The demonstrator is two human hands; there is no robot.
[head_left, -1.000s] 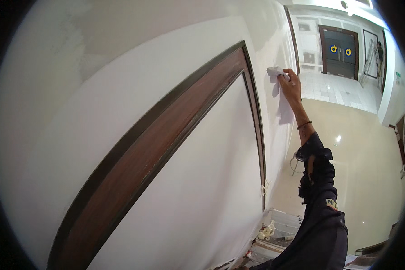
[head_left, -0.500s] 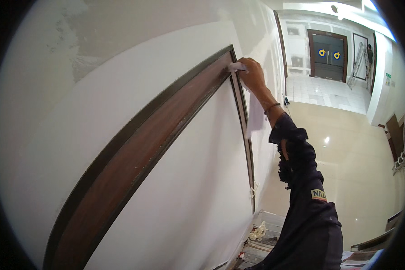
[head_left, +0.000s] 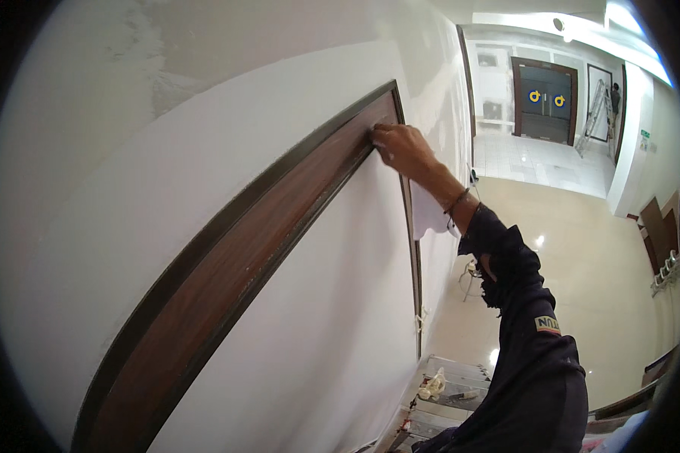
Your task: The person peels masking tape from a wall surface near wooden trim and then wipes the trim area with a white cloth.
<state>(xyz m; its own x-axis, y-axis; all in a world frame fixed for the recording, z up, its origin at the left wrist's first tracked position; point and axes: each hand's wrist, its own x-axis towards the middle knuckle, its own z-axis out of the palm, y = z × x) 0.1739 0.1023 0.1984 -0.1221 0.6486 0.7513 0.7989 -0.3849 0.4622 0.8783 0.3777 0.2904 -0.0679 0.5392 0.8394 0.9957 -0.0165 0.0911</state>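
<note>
The dark brown wooden door-frame band (head_left: 279, 219) runs long-axis from 7 o'clock to 1 o'clock across the white wall (head_left: 166, 151); its lower end is cut off by the picture rim. The right hand (head_left: 402, 147) presses on the band's upper corner, fingers together and curled; whether they pinch anything cannot be told. The left hand is out of view. At 5 o'clock stands a grey stepladder (head_left: 446, 392), partly hidden by the dark sleeve (head_left: 529, 340).
</note>
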